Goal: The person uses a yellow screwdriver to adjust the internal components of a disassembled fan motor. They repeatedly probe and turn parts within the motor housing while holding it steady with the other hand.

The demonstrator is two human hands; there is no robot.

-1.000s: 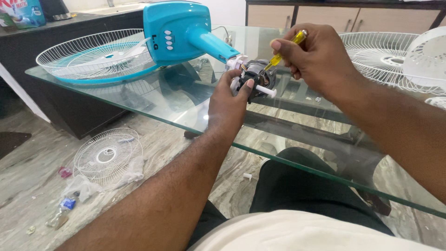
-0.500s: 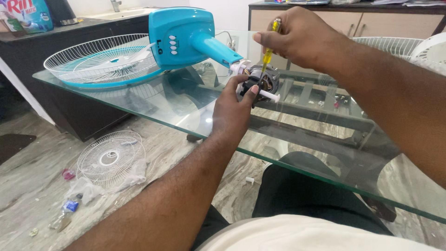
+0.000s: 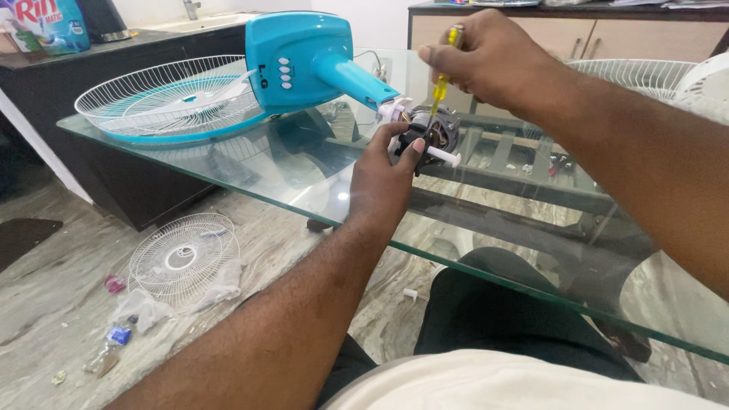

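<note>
At the middle of the glass desk [image 3: 228, 171], the left hand [image 3: 383, 182] reaches forward with the forearm stretched out from the lower edge of the view, its fingers and thumb curled around the dark fan motor [image 3: 429, 137] and clasping it from the near side. A white shaft [image 3: 443, 156] sticks out of the motor to the right, just past the thumb. Above it, the right hand [image 3: 493, 57] comes in from the right with the wrist raised and bent downward; its fingers are closed around the yellow handle of a screwdriver [image 3: 443, 80], held nearly upright with the tip down on the top of the motor.

The motor sits at the end of the teal neck of the fan body [image 3: 300, 61], which lies on its side on the desk. Beyond it, to the left, a round wire grille with a teal rim [image 3: 163, 99] lies flat on the glass. Another white grille [image 3: 645, 76] rests at the far right. Below the glass, on the stone floor, a smaller wire guard [image 3: 182, 258] lies among plastic scraps.
</note>
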